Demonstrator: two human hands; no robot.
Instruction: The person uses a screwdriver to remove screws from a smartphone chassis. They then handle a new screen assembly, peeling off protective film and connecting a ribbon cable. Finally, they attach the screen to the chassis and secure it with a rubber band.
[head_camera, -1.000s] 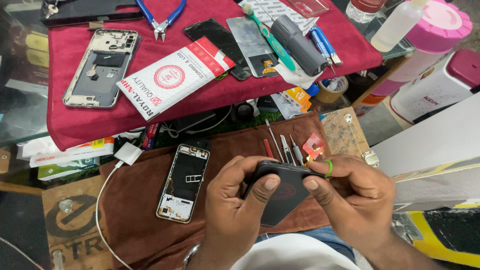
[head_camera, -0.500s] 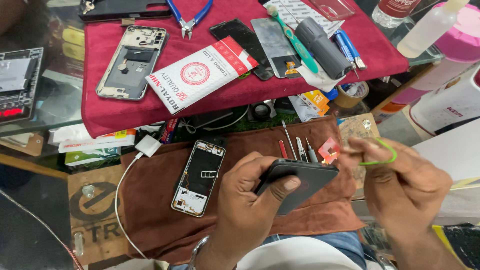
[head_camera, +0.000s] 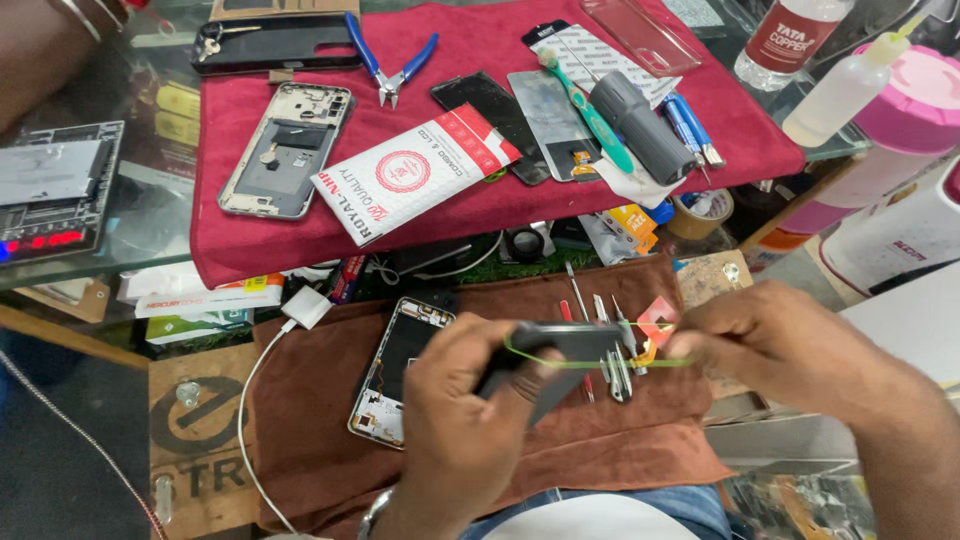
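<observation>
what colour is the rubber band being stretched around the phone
Green, a thin light-green rubber band stretched by the right hand; only the head view shows it.

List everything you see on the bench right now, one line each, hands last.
red cloth: 1, red, upper glass shelf
brown cloth: 1, brown, lower bench
phone frame: 1, silver, on red cloth, left
open phone: 1, on brown cloth
pliers: 1, blue handles, red cloth top
white packet: 1, white and red, red cloth centre
toothbrush: 1, green
small tools: several, metal, brown cloth
dark phone: 1, in left hand
rubber band: 1, green, stretched between hands
left hand: grips dark phone
right hand: pulls rubber band
</observation>
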